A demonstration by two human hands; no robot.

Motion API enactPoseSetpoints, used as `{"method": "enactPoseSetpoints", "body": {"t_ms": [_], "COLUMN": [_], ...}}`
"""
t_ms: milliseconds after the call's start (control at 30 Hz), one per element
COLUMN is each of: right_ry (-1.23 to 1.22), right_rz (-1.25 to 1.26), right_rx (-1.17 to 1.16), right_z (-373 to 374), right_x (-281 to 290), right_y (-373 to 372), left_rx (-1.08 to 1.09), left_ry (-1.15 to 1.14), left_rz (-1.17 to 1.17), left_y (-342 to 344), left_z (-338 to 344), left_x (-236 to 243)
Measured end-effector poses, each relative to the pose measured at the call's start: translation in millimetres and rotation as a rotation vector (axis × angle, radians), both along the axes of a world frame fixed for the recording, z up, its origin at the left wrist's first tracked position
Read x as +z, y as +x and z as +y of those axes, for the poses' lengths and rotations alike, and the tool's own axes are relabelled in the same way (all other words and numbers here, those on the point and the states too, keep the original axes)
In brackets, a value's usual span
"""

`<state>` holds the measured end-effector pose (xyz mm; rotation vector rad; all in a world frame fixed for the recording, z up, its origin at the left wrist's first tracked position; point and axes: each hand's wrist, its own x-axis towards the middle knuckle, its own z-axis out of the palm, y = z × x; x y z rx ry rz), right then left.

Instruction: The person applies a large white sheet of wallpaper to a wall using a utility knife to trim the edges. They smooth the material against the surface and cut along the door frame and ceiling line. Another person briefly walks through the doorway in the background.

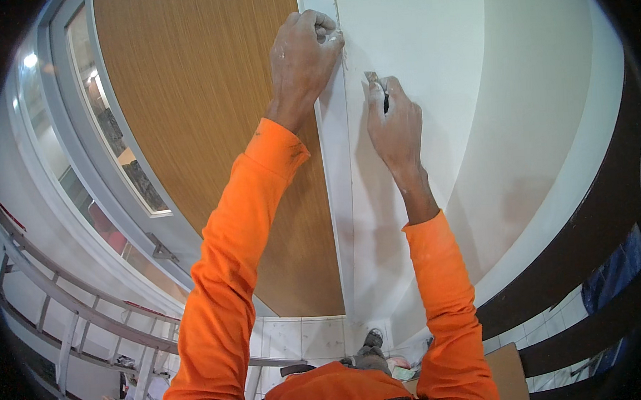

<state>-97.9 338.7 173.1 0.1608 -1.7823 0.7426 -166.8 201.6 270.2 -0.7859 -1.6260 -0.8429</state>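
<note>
There's a grey metal ladder (89, 315) lower left, a tall grey-framed glass pane (125, 148) further up, plus white-tiled floor (323, 337) down below.

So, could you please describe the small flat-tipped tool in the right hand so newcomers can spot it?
Right of the tall brown wood-grain panel is a smooth white wall. Before it, the bare right hand grips the small flat-tipped tool; its thin tip is the only blade in view.
</note>
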Motion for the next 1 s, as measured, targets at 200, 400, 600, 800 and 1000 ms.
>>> {"method": "enactPoseSetpoints", "body": {"t_ms": [200, 400, 600, 800, 1000], "right_ry": [0.058, 0.249, 0.346, 0.405, 0.369], "right_rz": [-0.021, 0.094, 0.01, -0.03, -0.046], "right_rx": [-0.026, -0.219, -0.313, -0.347, -0.31], "right_z": [-4, -7, -19, -21, -22], "right_x": [51, 76, 81, 84, 71], "right_y": [-9, -27, -25, -25, -27], "left_rx": [-0.009, -0.055, -0.057, -0.082, -0.077], "left_ry": [-0.007, -0.03, -0.016, -0.014, -0.013], "left_rz": [0.013, 0.034, 0.063, 0.086, 0.104], "left_y": [-6, -7, -14, -15, -20], "left_z": [-4, -7, -11, -9, -11], "left_x": [1, 3, 0, -1, 0]}}
